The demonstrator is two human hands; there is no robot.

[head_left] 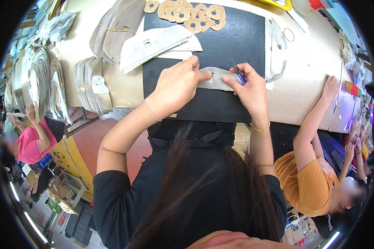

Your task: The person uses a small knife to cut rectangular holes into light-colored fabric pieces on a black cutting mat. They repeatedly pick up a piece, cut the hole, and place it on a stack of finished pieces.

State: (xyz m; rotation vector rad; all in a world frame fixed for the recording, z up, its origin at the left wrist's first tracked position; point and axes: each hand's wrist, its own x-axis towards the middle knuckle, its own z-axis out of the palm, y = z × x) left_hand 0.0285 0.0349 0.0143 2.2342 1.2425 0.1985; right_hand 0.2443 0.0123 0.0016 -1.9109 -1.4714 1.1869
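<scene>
A grey curved fabric-like piece (220, 84) with a small rectangular cutout lies in front of me over the black mat (203, 106). The fingers of my left hand (175, 88) press on its left end, beside the cutout. On the other end rests the thumb of my right hand (254, 92), its fingers curled behind. A dark blue pen-like tool (239, 74) is tucked between those right fingers; its exact kind is unclear. Beyond my left hand, pale grey curved pieces (153, 46) with similar cutouts lie fanned in a stack.
Tan rounded pieces with keyhole cutouts (193, 25) lie at the mat's far edge. Banded stacks of grey pieces (119, 29) stand at left. A yellow rubber band (289, 35) and a pale curved piece (275, 58) lie right. A co-worker in orange (309, 186) sits at my right.
</scene>
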